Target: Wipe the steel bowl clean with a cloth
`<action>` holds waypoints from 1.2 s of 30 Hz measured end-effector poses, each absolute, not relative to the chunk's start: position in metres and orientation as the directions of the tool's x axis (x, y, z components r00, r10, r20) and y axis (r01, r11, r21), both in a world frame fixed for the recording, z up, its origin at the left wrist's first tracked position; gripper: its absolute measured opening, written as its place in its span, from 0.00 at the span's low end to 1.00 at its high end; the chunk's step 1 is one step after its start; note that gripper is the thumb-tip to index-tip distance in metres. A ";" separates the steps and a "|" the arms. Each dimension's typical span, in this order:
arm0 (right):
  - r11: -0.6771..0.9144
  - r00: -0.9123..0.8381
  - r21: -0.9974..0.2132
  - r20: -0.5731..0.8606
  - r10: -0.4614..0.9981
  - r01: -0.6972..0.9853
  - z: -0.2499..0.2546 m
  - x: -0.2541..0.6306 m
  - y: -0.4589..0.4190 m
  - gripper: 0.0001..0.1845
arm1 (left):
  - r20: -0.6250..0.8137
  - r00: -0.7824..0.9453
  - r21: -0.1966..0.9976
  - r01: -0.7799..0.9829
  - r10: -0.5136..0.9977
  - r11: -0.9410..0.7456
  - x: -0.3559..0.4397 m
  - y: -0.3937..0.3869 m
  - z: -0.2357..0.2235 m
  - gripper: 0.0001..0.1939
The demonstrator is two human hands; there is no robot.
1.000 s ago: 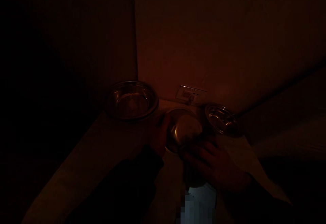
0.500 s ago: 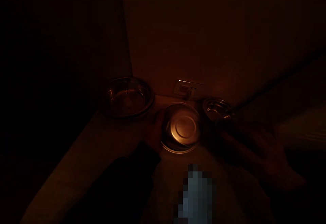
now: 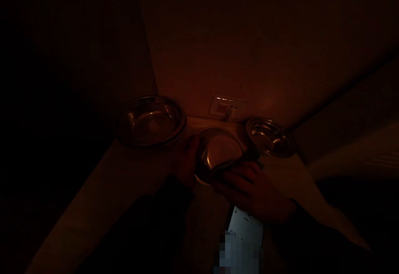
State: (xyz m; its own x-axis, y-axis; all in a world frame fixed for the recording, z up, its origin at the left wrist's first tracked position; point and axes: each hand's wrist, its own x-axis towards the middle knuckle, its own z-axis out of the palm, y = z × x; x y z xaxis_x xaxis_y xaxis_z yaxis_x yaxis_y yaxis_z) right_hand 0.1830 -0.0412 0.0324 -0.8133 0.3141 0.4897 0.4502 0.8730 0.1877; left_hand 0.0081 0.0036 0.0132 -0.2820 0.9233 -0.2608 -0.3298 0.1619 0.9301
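Observation:
The scene is very dim. A shiny metal bowl [image 3: 222, 149] stands upside down on the table in the middle, base up. My left hand [image 3: 187, 162] is wrapped around its left side. Across the lower right of the bowl lies my right hand [image 3: 258, 191], its fingers bent over a dark piece of what looks like cloth [image 3: 253, 156] pressed to the metal. Part of the bowl's base and rim is hidden beneath it.
A wide metal bowl [image 3: 177, 130] sits at the back left, and a metal dish with compartments [image 3: 282, 145] at the back right. A wall socket [image 3: 228, 107] is behind. A lit phone [image 3: 246, 224], partly pixelated, lies in front on the wooden table [image 3: 84, 207].
My right hand has come in from the right onto the upside-down bowl, uncovering the metal dish and covering the bowl's lower right. My left hand stays at the bowl's left side.

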 end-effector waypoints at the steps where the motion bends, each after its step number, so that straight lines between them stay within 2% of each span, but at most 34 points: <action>1: 0.871 -0.818 0.196 0.482 0.314 0.450 0.031 0.192 -0.042 0.14 | -0.259 -0.287 0.929 -0.336 0.922 0.156 0.008 0.003 0.014 0.15; 6: 0.851 -0.840 0.247 0.428 0.333 0.463 0.021 0.232 -0.045 0.17 | -0.228 -0.289 0.940 -0.314 0.930 0.133 0.008 0.003 0.013 0.14; 10: 0.871 -0.820 0.209 0.486 0.303 0.445 0.024 0.217 -0.049 0.13 | -0.217 -0.282 0.949 -0.284 0.934 0.135 0.009 0.003 0.008 0.18; 13: 0.878 -0.780 0.179 0.560 0.280 0.443 0.030 0.193 -0.049 0.13 | -0.217 -0.255 0.955 -0.253 0.942 0.152 0.009 0.002 0.012 0.15; 16: 0.872 -0.779 0.184 0.558 0.287 0.453 0.032 0.189 -0.045 0.13 | -0.234 -0.251 0.954 -0.247 0.939 0.172 0.007 0.001 0.022 0.13; 21: 0.819 -0.750 0.172 0.536 0.389 0.548 0.030 0.218 -0.043 0.14 | -0.228 -0.273 0.961 -0.216 0.935 0.171 0.006 -0.002 0.032 0.11; 30: 0.838 -0.755 0.150 0.537 0.377 0.525 0.032 0.195 -0.049 0.14 | -0.226 -0.257 0.944 -0.295 0.940 0.146 0.008 -0.002 0.029 0.13; 36: 0.803 -0.740 0.152 0.513 0.434 0.576 0.034 0.196 -0.050 0.14 | -0.215 -0.250 0.946 -0.294 0.944 0.138 0.009 0.000 0.026 0.13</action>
State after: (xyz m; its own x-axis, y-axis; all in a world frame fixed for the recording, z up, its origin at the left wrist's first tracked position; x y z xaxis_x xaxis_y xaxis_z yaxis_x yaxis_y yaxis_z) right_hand 0.1957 -0.0500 0.0338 -0.7404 0.4339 0.5133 0.5762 0.8030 0.1523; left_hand 0.0094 0.0001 0.0257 -0.2496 0.9441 -0.2155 -0.2937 0.1383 0.9458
